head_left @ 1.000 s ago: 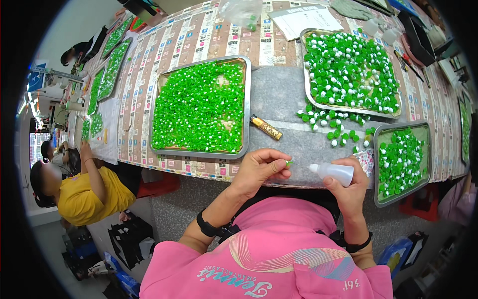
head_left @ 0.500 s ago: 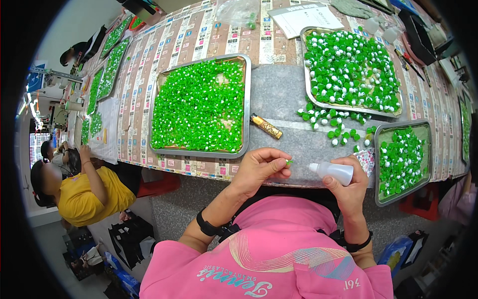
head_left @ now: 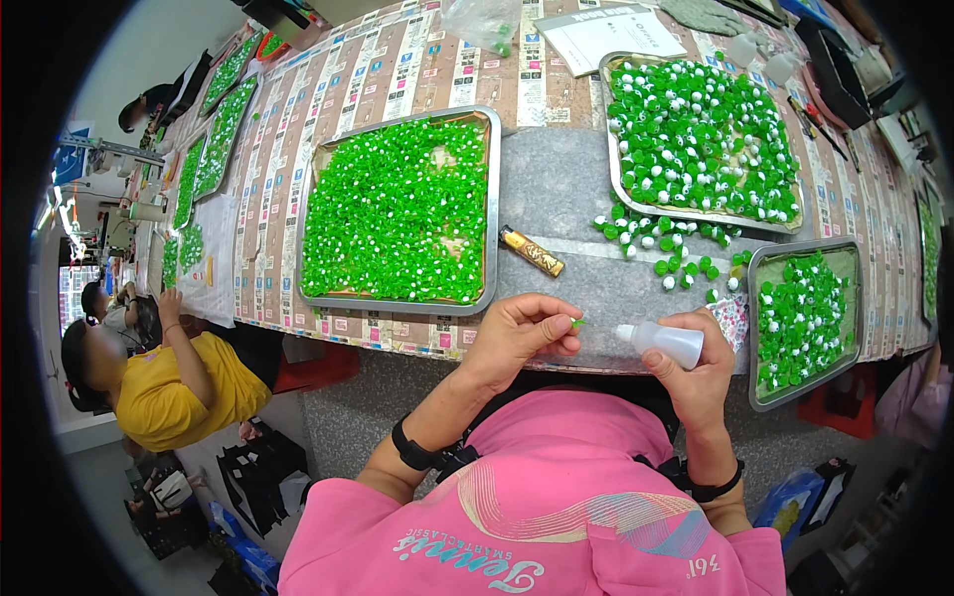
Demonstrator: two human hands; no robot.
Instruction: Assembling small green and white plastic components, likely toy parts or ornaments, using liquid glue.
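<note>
My left hand [head_left: 525, 336] pinches a small green plastic piece [head_left: 578, 323] between thumb and fingertips, near the table's front edge. Just to its right, my right hand [head_left: 701, 368] is wrapped round a translucent white squeeze bottle [head_left: 668, 344], whose nozzle points left toward the green piece without touching it. A metal tray [head_left: 492, 209] full of small green pieces with white spots lies beyond my left hand. Between that tray and the grey mat [head_left: 556, 179] lies a gold and black tube [head_left: 532, 251]. Loose green-and-white pieces [head_left: 671, 253] are scattered beyond my right hand.
Another tray [head_left: 608, 129] of larger green-and-white pieces stands at the back right, a smaller tray [head_left: 755, 328] at the right edge. White papers [head_left: 606, 38], a plastic bag [head_left: 477, 22] and pliers-like tools [head_left: 820, 127] lie farther back. A person in yellow [head_left: 189, 387] sits at left.
</note>
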